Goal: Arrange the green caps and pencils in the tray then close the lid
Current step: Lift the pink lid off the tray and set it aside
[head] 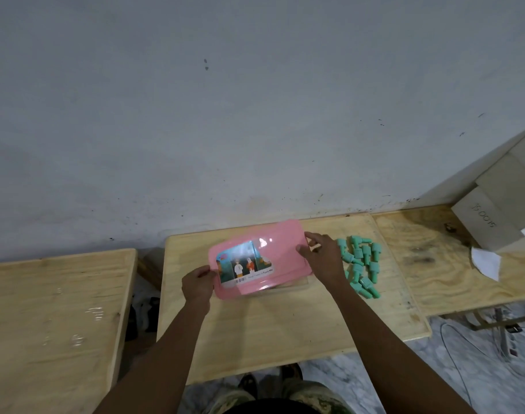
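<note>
A pink lid (280, 249) with a picture label lies tilted over a clear tray (297, 285), of which only the near right edge shows beneath it. My left hand (197, 286) grips the lid's left end. My right hand (322, 258) grips its right end. Several green caps (361, 265) lie in a loose heap on the wooden table, just right of my right hand. No pencils are in sight; the tray's inside is hidden by the lid.
The tray sits on the middle wooden table (273, 333), against a grey wall. A second table (52, 318) stands to the left across a gap. On the right table are a white cardboard box (491, 216) and a white paper scrap (486, 262).
</note>
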